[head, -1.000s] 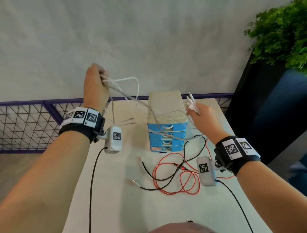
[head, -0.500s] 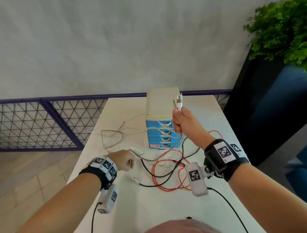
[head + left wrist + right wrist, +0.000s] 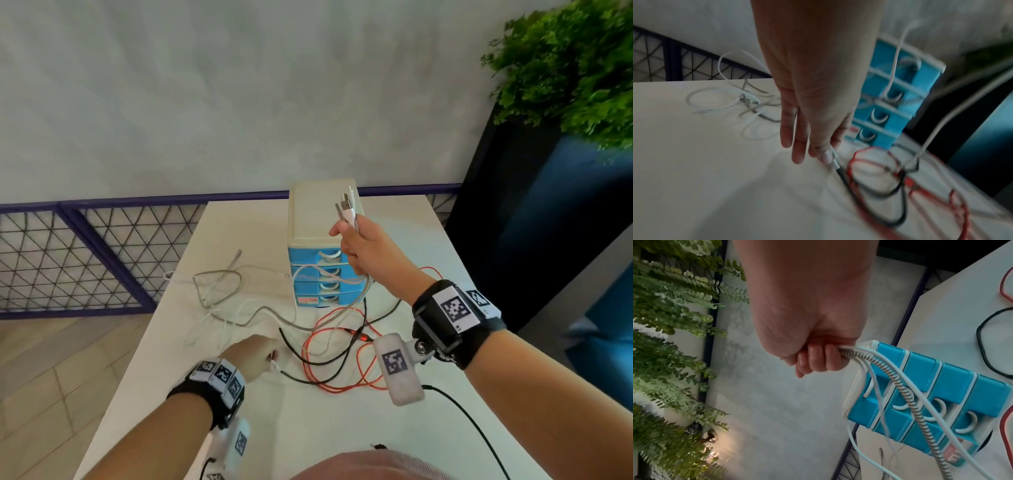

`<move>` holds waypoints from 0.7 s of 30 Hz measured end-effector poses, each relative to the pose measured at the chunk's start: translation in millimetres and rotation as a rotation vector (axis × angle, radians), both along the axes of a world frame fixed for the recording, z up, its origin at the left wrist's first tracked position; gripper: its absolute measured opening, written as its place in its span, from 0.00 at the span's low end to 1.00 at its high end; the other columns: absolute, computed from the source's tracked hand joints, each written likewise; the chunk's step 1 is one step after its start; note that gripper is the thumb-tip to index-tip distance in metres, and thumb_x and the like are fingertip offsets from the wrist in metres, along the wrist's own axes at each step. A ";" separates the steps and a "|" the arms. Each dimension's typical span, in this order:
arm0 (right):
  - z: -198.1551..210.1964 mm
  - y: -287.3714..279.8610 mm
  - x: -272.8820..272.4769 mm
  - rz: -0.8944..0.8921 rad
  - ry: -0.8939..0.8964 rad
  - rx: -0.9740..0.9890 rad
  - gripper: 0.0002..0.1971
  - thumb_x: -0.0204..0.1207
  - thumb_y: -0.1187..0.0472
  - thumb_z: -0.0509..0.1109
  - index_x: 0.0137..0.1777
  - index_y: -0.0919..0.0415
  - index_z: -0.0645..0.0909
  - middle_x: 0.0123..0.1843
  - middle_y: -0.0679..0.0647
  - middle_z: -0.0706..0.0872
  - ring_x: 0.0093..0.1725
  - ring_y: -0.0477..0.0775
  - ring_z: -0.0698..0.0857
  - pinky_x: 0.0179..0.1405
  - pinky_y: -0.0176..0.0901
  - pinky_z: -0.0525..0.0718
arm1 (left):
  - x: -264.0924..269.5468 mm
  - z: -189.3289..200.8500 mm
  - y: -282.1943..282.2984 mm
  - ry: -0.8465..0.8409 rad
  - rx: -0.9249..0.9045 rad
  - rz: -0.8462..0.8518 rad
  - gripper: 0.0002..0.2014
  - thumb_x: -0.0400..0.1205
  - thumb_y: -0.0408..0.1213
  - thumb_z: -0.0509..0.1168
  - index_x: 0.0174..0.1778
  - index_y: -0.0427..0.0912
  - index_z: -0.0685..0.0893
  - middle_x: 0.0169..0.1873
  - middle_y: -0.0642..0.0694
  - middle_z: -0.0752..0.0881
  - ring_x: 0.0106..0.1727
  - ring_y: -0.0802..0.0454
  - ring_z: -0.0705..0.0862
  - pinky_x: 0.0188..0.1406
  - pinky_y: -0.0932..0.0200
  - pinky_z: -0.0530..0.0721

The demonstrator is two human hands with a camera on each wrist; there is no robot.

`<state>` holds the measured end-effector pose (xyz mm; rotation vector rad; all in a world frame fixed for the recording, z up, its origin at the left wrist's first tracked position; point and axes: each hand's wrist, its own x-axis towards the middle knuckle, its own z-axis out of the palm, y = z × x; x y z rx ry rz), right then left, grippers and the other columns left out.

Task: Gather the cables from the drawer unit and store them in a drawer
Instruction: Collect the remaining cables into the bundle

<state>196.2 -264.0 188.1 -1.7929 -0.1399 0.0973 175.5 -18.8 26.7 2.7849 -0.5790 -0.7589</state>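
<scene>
**Right fist holds cable ends above the drawer unit; left hand pinches a black cable end on the table**

At centre right of the head view, the right hand [image 3: 363, 246] is raised in front of the drawer unit [image 3: 322, 240], its fingers [image 3: 818, 360] curled into a fist around a bundle of cables. The connector ends [image 3: 346, 209] stick up out of the fist, over the unit's cream top. In the right wrist view a braided cable [image 3: 906, 395] and white cables [image 3: 900, 373] leave the fist and hang across the unit's 4 blue drawer fronts, all of which sit flush.

At lower centre of the head view, the left hand [image 3: 255, 356] is down on the white table [image 3: 342, 428]. In the left wrist view, blurred by motion, thumb and forefinger pinch the pale connector of the black cable [image 3: 859, 191] while the other fingers [image 3: 795, 142] point down, nearly straight.

The black cable loops across the table just in front of the unit, tangled with a red cable [image 3: 342, 380] lying in coils in the lower centre right. To the left of the unit, mid-frame, slack loops of the braided and white cables [image 3: 219, 291] lie on the table.

A purple mesh railing [image 3: 85, 260] runs behind the table, and a green plant [image 3: 575, 68] fills the upper right corner.
</scene>
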 end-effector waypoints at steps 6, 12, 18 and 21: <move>-10.9 3.8 5.4 -0.005 0.107 0.051 0.16 0.87 0.50 0.51 0.46 0.59 0.74 0.29 0.50 0.68 0.22 0.45 0.66 0.20 0.35 0.67 | 17.7 88.9 -26.2 -0.055 -0.577 0.128 0.08 0.74 0.33 0.74 0.38 0.48 0.82 0.32 0.56 0.83 0.30 0.65 0.80 0.36 0.73 0.76; -11.5 4.8 -4.6 0.058 0.142 0.181 0.18 0.88 0.53 0.52 0.47 0.64 0.77 0.44 0.56 0.90 0.47 0.56 0.91 0.52 0.48 0.89 | 24.8 175.4 -57.6 -0.196 -0.889 0.098 0.01 0.79 0.32 0.69 0.44 0.41 0.83 0.34 0.53 0.82 0.30 0.66 0.79 0.36 0.72 0.78; 8.8 16.1 -15.2 0.155 0.118 0.347 0.18 0.89 0.52 0.49 0.51 0.62 0.77 0.34 0.57 0.84 0.31 0.55 0.86 0.37 0.45 0.89 | 34.9 195.7 -76.2 -0.553 -0.977 0.191 0.03 0.81 0.36 0.66 0.45 0.48 0.79 0.44 0.53 0.83 0.44 0.61 0.82 0.50 0.66 0.79; 17.0 16.9 -12.3 0.125 0.097 0.493 0.17 0.89 0.52 0.49 0.50 0.62 0.76 0.27 0.50 0.70 0.21 0.48 0.71 0.24 0.38 0.75 | 32.8 181.4 -88.8 -0.448 -1.120 0.341 0.01 0.85 0.40 0.59 0.51 0.51 0.72 0.48 0.53 0.82 0.48 0.56 0.83 0.59 0.48 0.83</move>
